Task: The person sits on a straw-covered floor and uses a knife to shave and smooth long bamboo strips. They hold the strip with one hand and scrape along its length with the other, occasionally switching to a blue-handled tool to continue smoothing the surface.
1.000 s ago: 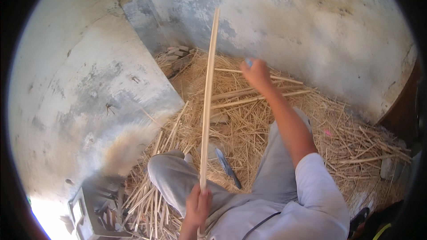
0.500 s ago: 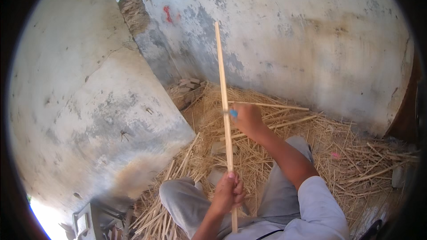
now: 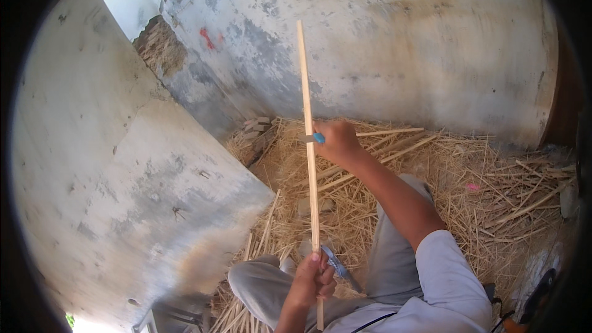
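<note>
A long, pale, straight wooden strip stands up lengthwise in front of me, narrowing toward its far end. My left hand is closed round it near its lower end, thumb on top. Farther up, my right hand is closed on a small knife with a blue handle. The knife's short grey blade lies across the strip from the right. Just right of my left hand, a blue-and-white patterned band with a dark end shows; its kind is unclear.
Straw-like shavings cover the ground around my bent legs. Longer sticks lie beyond my right hand. A peeling wall rises ahead, and a slanted slab stands close at left. Broken bricks lie in the corner.
My right hand and the knife have moved slightly up the strip, away from me. The patterned band beside my left hand has come into sight. The view has shifted a little.
</note>
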The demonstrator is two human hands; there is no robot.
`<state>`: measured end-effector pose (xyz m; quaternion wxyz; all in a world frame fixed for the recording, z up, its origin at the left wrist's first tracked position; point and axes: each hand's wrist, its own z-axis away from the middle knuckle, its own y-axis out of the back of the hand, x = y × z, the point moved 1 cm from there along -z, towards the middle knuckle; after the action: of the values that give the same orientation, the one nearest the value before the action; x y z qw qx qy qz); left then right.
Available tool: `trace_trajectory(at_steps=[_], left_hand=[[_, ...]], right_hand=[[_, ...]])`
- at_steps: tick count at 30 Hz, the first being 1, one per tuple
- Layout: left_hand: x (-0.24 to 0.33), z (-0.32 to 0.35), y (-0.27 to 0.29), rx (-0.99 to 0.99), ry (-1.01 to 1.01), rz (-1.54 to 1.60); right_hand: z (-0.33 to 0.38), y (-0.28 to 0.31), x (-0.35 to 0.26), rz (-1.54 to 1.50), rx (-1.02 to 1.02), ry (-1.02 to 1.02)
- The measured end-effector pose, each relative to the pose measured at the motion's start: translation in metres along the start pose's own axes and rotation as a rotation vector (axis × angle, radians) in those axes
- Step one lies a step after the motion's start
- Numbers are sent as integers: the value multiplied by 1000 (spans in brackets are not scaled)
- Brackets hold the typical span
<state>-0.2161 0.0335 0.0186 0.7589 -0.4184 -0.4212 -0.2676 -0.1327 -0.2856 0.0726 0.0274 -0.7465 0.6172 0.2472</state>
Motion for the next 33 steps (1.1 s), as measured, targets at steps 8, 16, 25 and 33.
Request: trace_trajectory(at_steps=[8, 16, 25, 33], left_hand=[[-2, 8, -9, -46, 56, -144], [-40, 35, 39, -4, 181, -210], [-16, 54, 26, 41, 73, -295], [-19, 45, 39, 68, -17, -358]], right_hand=[[-23, 44, 36, 144, 7, -430], [-31, 68, 95, 17, 253, -800], [-11, 52, 86, -440, 44, -735], [-12, 60, 59, -1092, 225, -905]])
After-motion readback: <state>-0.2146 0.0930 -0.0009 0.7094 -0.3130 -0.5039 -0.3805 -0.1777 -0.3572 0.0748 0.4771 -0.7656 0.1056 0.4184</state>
